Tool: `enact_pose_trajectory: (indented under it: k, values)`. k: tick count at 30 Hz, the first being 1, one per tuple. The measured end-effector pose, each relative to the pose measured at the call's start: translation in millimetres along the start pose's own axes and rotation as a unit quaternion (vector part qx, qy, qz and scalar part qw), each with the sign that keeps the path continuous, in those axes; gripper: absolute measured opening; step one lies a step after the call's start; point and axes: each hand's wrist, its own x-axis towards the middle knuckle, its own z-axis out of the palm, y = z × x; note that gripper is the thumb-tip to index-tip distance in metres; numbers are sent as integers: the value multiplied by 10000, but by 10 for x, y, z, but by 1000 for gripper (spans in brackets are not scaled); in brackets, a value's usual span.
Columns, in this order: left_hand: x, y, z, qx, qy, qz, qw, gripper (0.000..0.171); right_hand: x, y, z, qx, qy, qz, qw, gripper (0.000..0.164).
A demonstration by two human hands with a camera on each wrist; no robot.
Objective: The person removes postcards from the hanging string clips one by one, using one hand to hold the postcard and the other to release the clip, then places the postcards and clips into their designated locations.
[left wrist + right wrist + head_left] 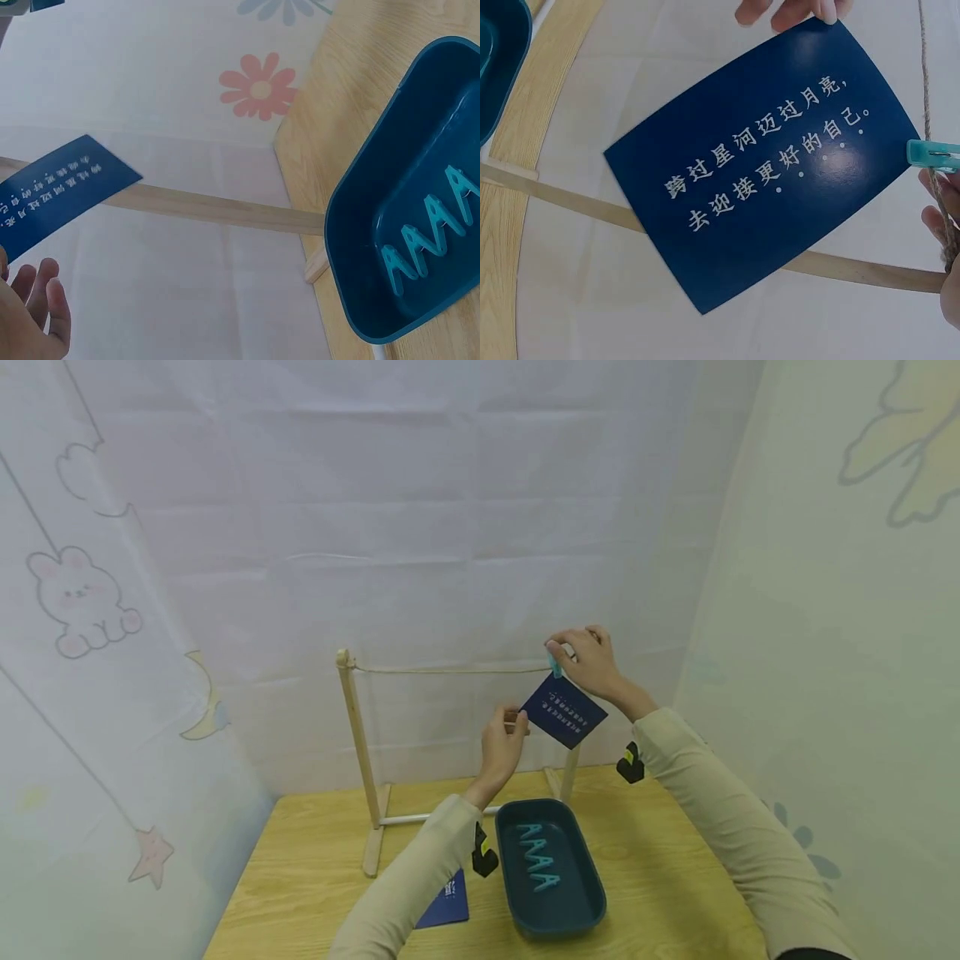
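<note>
A dark blue card with white printed characters hangs tilted by the right end of a thin rope. My right hand pinches a light blue clothespin at the card's upper corner. In the right wrist view, the clothespin's jaws bite that corner right beside the rope. The card's left corner is pinched between thumb and finger of my left hand. Most of the left hand falls outside the left wrist view, where the card shows at the left edge.
The rope runs between the posts of a wooden stand on the wooden table. In front stands a dark teal tray with several light blue clothespins in a row. Another blue card lies partly under my left forearm.
</note>
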Motion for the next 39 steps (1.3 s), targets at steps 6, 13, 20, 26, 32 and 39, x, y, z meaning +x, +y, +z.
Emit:
enact_pose_trajectory:
  k: [6,13,20,26,32,39]
  values:
    - [14,30,-8,-100,120,-67,9999,16,3,-16,-20,270,-39,32,9996,29]
    - [19,48,-36,-7,213,97,9997,14,-12,-51,-36,556,-205,142,9981,26]
    - [11,35,-60,173,344,208,9990,12,6,-125,6,523,-222,552,9969,25]
    - [9,49,-79,138,400,276,9987,13,33,-154,42,546,-175,802,9951,20]
    - [3,62,-96,243,349,262,9988,14,42,-190,59,623,-64,1101,9919,13]
    - [-13,47,-96,205,346,279,9988,14,43,-219,89,530,164,1210,9911,12]
